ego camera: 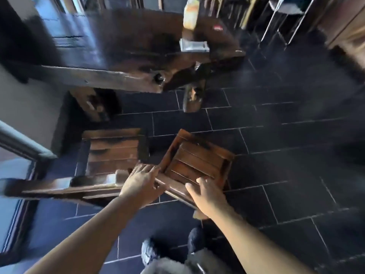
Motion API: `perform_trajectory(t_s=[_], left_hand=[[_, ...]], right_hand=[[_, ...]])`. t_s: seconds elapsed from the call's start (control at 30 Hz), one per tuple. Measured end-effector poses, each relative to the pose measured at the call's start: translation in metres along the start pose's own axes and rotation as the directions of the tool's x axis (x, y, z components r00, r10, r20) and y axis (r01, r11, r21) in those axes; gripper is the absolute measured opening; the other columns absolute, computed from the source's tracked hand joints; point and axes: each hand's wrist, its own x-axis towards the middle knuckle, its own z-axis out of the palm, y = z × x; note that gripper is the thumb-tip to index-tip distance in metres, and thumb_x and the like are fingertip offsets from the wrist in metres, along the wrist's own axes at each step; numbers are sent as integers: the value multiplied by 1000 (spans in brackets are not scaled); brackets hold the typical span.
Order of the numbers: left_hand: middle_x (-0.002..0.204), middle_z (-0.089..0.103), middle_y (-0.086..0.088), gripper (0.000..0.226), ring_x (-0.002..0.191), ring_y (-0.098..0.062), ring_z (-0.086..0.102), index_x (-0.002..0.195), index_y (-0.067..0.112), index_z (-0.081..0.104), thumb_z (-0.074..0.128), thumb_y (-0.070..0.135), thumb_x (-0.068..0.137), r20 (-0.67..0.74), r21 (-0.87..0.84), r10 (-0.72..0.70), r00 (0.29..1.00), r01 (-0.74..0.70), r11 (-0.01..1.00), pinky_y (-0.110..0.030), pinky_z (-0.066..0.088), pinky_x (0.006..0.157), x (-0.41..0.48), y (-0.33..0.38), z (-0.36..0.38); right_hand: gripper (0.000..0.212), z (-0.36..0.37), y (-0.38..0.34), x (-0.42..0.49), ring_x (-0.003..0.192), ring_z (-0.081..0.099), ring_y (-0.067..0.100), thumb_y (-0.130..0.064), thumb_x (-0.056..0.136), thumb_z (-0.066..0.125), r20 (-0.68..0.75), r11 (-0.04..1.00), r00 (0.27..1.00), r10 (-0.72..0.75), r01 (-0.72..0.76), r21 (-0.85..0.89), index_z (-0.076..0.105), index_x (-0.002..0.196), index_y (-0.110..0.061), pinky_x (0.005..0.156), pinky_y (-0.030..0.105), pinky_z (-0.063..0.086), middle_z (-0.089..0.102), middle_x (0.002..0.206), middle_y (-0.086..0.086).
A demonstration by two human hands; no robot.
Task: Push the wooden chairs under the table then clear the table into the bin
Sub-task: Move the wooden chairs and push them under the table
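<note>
Tiles (276, 175), dark with pale grout lines, are seen across the floor, and a pale wall (29, 107) is seen at the left. A heavy dark wooden table (110, 56) is seen ahead, with blurred packets (194, 45) on its far right end. Two slatted wooden chairs stand clear of it. The right-hand chair (197, 161), turned askew, is gripped at its top rail: the left hand (143, 180) lies over the rail with fingers spread, and the right hand (207, 196) is curled on it. The left-hand chair (112, 153) stands just beside it.

Dark tiled floor (276, 135) (pale grout) — grey wall (25, 99).
</note>
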Motion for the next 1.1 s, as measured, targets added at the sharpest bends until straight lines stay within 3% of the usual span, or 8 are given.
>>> perform_trajectory(t_s=[0.13,0.27,0.37,0.57,0.63,0.73,1.1], left_hand=[[133,59,1,84,131,-21,46,131,21,56,38,77,71,80,39,110,991,-113,993,-39,28,117,17,6,18],[133,58,3,97,132,-21,45,133,23,51,22,84,65,180,115,186,966,-208,971,-41,17,122,37,5,35],[132,57,3,96,133,-21,45,140,24,44,32,88,70,243,170,184,952,-229,959,-41,15,122,48,4,45],[129,59,4,80,135,-19,40,125,33,53,37,88,70,292,196,175,940,-238,951,-52,1,122,55,5,61],[128,59,3,85,133,-21,42,119,30,57,32,92,67,322,219,145,936,-222,950,-49,7,122,58,2,67],[117,64,3,80,122,-23,49,106,27,60,41,93,66,289,242,86,953,-160,957,-38,31,111,58,1,73],[113,65,2,77,113,-22,55,102,22,63,48,89,67,184,251,2,983,-49,967,-37,44,99,59,12,79]], right_hand=[[67,24,29,-10,116,59,31,-73,90,33,-115,994,991,73,-82,-75,56,127,-21,96,42,47,61,125,10],[66,45,41,-11,89,66,31,-74,86,31,-269,964,962,-41,-33,-265,64,97,-18,81,44,50,69,93,7],[63,55,44,-8,81,65,30,-73,85,34,-317,953,947,-50,-49,-299,62,88,-17,75,44,49,67,84,5],[57,74,56,10,78,65,28,-71,78,45,-426,975,896,-122,28,-221,58,85,-16,70,42,46,65,80,1],[56,77,58,15,76,64,28,-71,74,49,-462,980,877,-133,48,-192,58,80,-16,67,40,46,64,77,0],[59,79,62,20,74,63,27,-73,73,48,-479,977,866,-146,51,-205,58,79,-16,64,39,46,63,75,1],[60,66,77,43,70,62,27,-74,73,53,-476,947,834,-279,158,-278,56,78,-14,59,36,47,62,73,1]])
